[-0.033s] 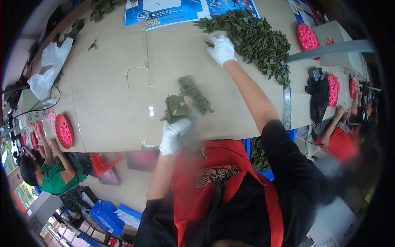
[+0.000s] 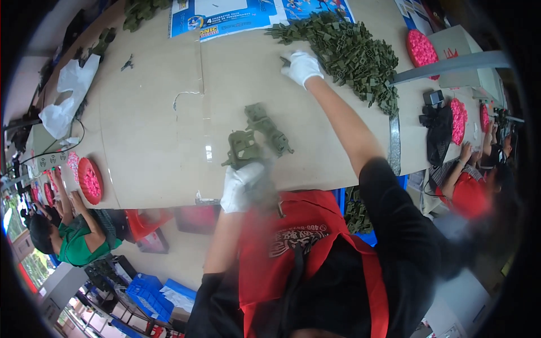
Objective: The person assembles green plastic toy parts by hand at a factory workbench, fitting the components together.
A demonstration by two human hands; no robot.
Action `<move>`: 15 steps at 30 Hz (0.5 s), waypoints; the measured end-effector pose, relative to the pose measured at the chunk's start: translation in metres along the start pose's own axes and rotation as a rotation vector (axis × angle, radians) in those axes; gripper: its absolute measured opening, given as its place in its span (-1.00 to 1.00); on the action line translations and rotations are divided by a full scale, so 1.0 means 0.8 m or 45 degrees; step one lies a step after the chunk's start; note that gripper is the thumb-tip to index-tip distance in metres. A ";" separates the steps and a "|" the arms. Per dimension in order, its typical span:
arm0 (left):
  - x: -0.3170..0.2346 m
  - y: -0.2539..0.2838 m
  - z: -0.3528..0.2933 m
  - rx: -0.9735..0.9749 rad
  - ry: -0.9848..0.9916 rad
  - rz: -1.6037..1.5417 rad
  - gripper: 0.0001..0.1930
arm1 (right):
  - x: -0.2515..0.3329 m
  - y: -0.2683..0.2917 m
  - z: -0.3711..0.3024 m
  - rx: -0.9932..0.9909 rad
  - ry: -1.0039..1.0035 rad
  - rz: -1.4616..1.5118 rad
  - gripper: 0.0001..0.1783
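My left hand (image 2: 239, 186), in a white glove, is closed around an olive-green moulded plastic part (image 2: 244, 147) with cut-out openings, near the table's front edge. More green plastic shows blurred beside that hand. Just beyond lies a second olive-green plastic part (image 2: 267, 129), long and bumpy, close against the held one. My right hand (image 2: 303, 66), also gloved in white, reaches to the left edge of a heap of small dark green plastic pieces (image 2: 355, 59). Its fingers pinch a small green piece (image 2: 285, 61) that sticks out past the fingertips.
Blue printed sheets (image 2: 239, 17) lie at the table's far edge. A grey curved bar (image 2: 451, 67) crosses at the right. Red trays of pink pieces (image 2: 90, 180) stand near co-workers on both sides. A white plastic bag (image 2: 70, 93) lies far left. A blue crate (image 2: 149, 296) sits below.
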State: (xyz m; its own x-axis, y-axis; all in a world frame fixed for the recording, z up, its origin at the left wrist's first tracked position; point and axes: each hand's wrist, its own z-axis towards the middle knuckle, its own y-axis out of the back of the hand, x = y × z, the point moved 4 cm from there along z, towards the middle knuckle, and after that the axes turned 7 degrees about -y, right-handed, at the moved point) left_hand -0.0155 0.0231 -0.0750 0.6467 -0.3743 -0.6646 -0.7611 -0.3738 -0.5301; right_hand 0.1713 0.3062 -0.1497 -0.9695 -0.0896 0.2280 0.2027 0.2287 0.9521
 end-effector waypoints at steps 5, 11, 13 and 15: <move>-0.002 -0.026 -0.014 -0.215 0.105 -0.225 -0.52 | -0.025 -0.047 0.008 -0.022 0.014 0.170 -0.56; -0.010 -0.027 -0.013 -0.206 -0.081 -0.140 -0.55 | 0.061 0.081 -0.226 0.551 -0.134 1.549 -0.61; -0.007 -0.032 -0.018 -0.139 -0.115 0.021 -0.56 | 0.068 0.092 -0.267 0.625 -0.176 1.575 -0.65; -0.001 -0.043 -0.019 -0.055 -0.122 0.121 -0.55 | 0.069 0.092 -0.287 0.593 -0.178 1.555 -0.77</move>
State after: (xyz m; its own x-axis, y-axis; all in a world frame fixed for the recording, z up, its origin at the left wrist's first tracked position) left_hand 0.0111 0.0234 -0.0485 0.5628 -0.3279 -0.7588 -0.8144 -0.3774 -0.4409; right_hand 0.1641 0.0956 -0.0204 -0.2084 0.5059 0.8370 0.9147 0.4038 -0.0164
